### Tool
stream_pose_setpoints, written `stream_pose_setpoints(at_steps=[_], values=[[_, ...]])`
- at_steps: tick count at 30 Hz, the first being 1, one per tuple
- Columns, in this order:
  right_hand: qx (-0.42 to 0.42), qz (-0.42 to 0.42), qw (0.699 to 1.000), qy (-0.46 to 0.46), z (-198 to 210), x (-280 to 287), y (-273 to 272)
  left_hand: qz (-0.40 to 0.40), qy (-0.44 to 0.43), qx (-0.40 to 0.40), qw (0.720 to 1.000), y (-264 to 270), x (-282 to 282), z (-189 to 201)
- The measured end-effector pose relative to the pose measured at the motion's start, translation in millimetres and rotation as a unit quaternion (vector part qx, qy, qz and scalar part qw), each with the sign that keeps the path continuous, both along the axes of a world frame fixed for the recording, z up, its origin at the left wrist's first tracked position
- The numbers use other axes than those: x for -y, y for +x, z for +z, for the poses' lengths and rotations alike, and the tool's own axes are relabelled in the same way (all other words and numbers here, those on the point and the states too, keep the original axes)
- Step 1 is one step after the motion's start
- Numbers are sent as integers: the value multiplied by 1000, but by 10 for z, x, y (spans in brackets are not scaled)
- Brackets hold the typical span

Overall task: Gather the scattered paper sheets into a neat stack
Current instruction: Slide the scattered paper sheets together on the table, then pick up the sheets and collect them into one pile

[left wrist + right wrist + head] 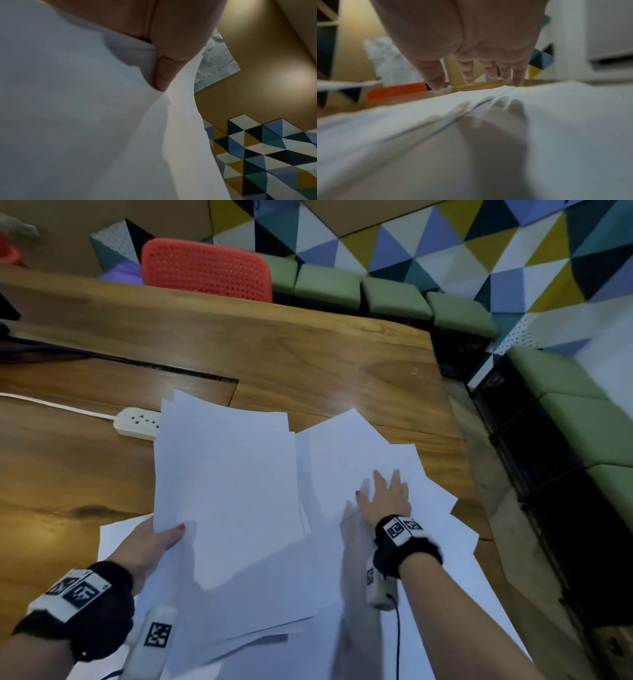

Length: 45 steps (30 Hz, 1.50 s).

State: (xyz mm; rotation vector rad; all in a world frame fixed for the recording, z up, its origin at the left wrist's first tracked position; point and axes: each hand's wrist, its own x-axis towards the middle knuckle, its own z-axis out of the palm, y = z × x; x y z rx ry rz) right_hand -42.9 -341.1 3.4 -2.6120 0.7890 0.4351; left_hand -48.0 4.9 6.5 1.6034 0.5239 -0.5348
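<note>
Your left hand (154,539) pinched a limp sheaf (226,491) by its lower-left corner; your right hand (387,496), fingers straight, hovered over slippery loose sheets (359,453) at centre-right.

The paper sheets (226,474) pinched in the left hand (150,546) and spread under the right hand (387,498) are thin, smooth, matt white, bending easily. The counter (308,361) beyond both hands is grained wood with a soft sheen. Left of the held sheets lies a glossy white plastic power strip (137,422). Further beyond, a red chair back (205,268) is perforated plastic.
</note>
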Motion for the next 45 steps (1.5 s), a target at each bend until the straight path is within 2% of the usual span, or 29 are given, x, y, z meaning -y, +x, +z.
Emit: stream_pose_setpoints(at_steps=[2, 5, 9, 11, 13, 15, 17, 19, 21, 25, 29, 32, 34, 39, 41, 43, 45], values=[[-56, 100, 993, -36, -83, 9, 82, 1, 7, -3, 1000, -20, 51, -12], [-112, 147, 982, -30, -169, -147, 34, 5, 10, -3, 1000, -3, 108, -11], [-124, 242, 958, -94, -77, -501, -407, 4, 19, -3, 1000, 53, 139, -26], [-107, 260, 953, -116, -16, -526, -516, -14, 33, 0, 999, 69, 152, -36], [-32, 200, 975, -88, 40, -376, -414, -31, 42, 0, 999, 75, 169, -29], [27, 54, 998, -27, 51, -83, -212, -38, 42, 3, 998, 81, 186, -13], [34, -101, 994, 27, 20, 223, -31, -45, 42, 3, 998, 87, 188, -3], [26, -182, 982, 42, -8, 414, 82, -50, 43, 4, 998, 83, 195, 12], [28, -196, 978, 70, -13, 446, 142, -48, 41, 3, 998, 84, 201, 24], [39, -137, 979, 147, -78, 263, 24, -37, 31, 5, 999, 79, 245, -11], [62, -89, 966, 235, -177, 161, -254, -38, 17, 19, 999, 76, 304, -56], [114, -177, 940, 267, -261, 239, -563, -40, 6, 29, 999, 52, 365, -33], [145, -228, 929, 251, -306, 305, -772, -47, -1, 35, 998, 16, 394, 8], [119, -186, 950, 223, -323, 170, -1073, -65, -3, 34, 997, -102, 377, 48], [125, -224, 950, 176, -304, 107, -1104, -66, -6, 28, 997, -136, 343, 35], [124, -304, 931, 162, -247, 91, -1102, -69, -9, 27, 997, -157, 318, 12], [118, -352, 907, 200, -183, 78, -1073, -74, -4, 28, 997, -164, 314, -20]])
